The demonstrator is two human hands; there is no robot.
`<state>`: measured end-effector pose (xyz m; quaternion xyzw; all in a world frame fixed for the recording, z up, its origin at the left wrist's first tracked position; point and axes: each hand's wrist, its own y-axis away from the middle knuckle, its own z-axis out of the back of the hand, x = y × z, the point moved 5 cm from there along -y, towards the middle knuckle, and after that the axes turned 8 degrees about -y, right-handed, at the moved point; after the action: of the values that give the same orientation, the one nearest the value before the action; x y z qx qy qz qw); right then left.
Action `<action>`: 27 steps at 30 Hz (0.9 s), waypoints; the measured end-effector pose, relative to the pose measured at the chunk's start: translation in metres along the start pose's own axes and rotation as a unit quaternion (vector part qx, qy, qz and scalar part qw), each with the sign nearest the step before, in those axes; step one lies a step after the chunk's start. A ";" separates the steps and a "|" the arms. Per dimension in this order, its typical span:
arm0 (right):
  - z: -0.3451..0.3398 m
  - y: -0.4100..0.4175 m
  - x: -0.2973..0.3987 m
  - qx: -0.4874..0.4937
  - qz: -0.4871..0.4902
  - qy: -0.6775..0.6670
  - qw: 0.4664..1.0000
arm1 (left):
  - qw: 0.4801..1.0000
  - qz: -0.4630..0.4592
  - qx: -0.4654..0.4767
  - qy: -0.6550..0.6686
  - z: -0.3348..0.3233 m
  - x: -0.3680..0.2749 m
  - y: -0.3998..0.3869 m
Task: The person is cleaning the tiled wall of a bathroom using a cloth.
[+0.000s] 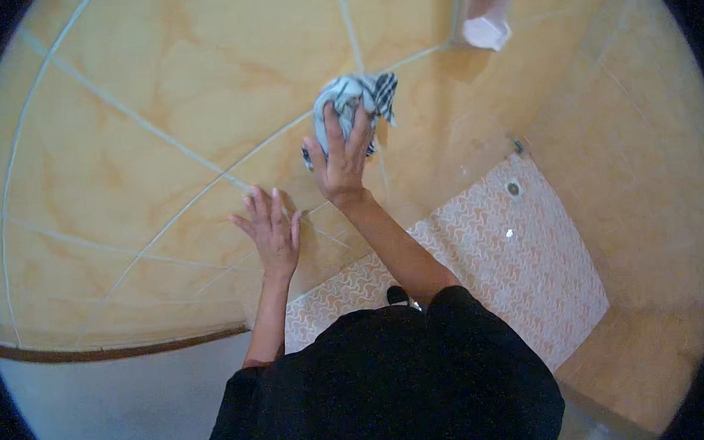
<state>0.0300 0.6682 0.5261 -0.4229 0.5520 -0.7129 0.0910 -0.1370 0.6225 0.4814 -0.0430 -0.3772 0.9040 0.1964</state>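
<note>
Pressed flat under my right hand (344,163) is a crumpled cloth (350,93), pale blue-white with dark stripes at its ends. It lies against a yellow-orange tiled wall (170,116) marbled with darker streaks, over the crossing of pale grout lines. My left hand (272,237) holds nothing; its fingers are spread on the same wall, lower and to the left, beside a grout crossing. Both forearms reach up from the black short sleeves.
A white ceramic soap dish (487,15) juts from the wall at upper right. Below lies a floor of patterned tiles (480,236) with a round drain (513,188). A dark shoe (397,295) stands on it. More tiled wall (636,221) rises at right.
</note>
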 end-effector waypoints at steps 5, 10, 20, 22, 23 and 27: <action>-0.027 0.083 -0.017 0.134 0.143 0.047 0.979 | 0.998 0.004 -0.050 0.024 0.008 0.002 0.008; -0.027 0.145 -0.044 0.308 0.236 0.104 0.916 | 0.995 0.033 -0.091 0.023 0.018 0.009 0.013; -0.014 0.145 -0.087 0.354 0.151 -0.006 0.923 | 0.984 0.163 -0.077 -0.001 0.038 0.038 0.045; -0.009 0.106 -0.060 0.315 0.123 0.034 0.940 | 0.982 0.167 -0.089 -0.012 0.046 0.037 0.044; -0.007 0.089 -0.055 0.315 0.124 0.034 0.940 | 0.982 0.167 -0.090 -0.011 0.049 0.035 0.043; -0.008 0.022 -0.043 0.195 0.074 -0.021 0.978 | 0.981 0.178 -0.079 -0.011 0.049 0.036 0.042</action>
<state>0.0438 0.6914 0.4848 -0.3700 0.4301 -0.7890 0.2356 -0.1946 0.5773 0.4892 -0.1147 -0.4356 0.8925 0.0237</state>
